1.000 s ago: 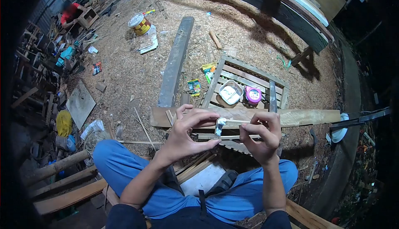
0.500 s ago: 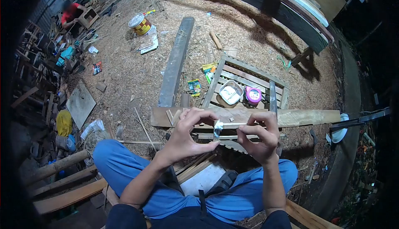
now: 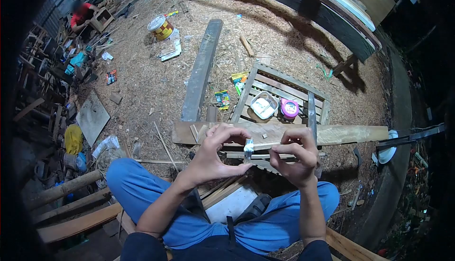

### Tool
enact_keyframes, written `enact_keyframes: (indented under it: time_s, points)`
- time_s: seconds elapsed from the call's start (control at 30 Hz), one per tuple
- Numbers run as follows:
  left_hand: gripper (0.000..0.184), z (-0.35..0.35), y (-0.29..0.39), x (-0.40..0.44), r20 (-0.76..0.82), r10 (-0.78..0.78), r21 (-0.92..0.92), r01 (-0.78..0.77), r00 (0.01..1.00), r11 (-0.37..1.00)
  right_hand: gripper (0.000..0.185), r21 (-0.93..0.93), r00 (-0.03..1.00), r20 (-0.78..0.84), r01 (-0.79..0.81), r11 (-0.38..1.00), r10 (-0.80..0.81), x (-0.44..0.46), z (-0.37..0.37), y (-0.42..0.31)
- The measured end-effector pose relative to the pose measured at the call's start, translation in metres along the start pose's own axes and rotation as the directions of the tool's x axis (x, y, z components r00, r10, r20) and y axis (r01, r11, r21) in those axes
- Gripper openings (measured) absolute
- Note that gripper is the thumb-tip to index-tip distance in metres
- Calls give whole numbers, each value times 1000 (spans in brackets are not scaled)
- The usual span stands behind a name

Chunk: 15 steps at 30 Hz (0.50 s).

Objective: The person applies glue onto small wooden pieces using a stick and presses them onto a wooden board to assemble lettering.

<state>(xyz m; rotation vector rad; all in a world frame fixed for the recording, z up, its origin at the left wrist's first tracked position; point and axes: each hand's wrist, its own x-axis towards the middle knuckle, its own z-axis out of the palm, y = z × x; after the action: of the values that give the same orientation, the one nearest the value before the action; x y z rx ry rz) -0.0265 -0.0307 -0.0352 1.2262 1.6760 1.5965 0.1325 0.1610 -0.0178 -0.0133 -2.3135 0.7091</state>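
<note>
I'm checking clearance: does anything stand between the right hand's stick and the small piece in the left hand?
Nothing visible does. The stick in the right hand points toward the small piece in the left hand; whether they touch is hard to tell.

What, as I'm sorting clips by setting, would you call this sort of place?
Probably a makeshift woodworking yard: what look like wood shavings cover the ground, a long beam lies there, and a person at the back is handling a wooden box.

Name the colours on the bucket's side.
Yellow and brownish red; the bucket shows in the head view.
</note>
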Motion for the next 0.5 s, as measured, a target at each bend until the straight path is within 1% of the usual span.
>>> enact_keyframes:
  time_s: [0.07,0.2,0.27,0.3,0.4,0.47,0.5]
  points:
    - [61,1,1,-1,1,-9,-9,9,1000,1000,27,-10,998,-65,2,1000,-3,0,2,2]
    - [61,-1,-1,0,18,-6,-33,7,1000,999,28,4,998,-68,2,1000,-2,0,2,2]
    - [61,-1,-2,0,18,-13,-52,14,1000,999,27,49,1000,-8,-20,999,21,-1,2,0]
    - [62,-1,-2,-1,18,-22,-72,23,1000,997,27,49,1000,-7,-21,999,21,-1,2,0]
    - [62,-1,-1,-1,37,-21,-49,23,999,999,28,53,1000,-10,-22,998,23,0,4,1]
    - [63,-1,-1,-1,41,-28,-39,29,999,999,27,28,997,-78,-9,1000,12,2,6,3]
    - [63,-1,-1,-1,44,-34,-28,35,998,999,27,28,997,-78,-10,1000,12,2,6,3]
